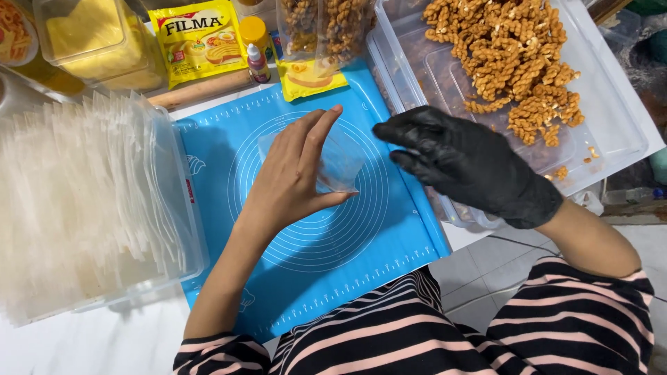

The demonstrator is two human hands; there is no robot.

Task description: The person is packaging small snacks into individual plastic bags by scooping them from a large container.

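Observation:
My bare left hand (pixel 295 173) holds a small clear plastic bag (pixel 340 161) over the blue silicone mat (pixel 326 271), thumb below and fingers on top. Just to its right my right hand (pixel 469 167), in a black glove, hovers with fingers spread and nothing in it, its fingertips close to the bag's mouth. Beyond that hand, a clear plastic tray (pixel 618 132) holds a pile of brown twisted snacks (pixel 517 59).
A clear box of stacked empty plastic bags (pixel 83 201) stands at the left. At the back are a yellow tub (pixel 97 42), a yellow sachet (pixel 200 38), small bottles (pixel 257 62), a wooden rolling pin (pixel 201 90) and a bag of twisted snacks (pixel 323 28).

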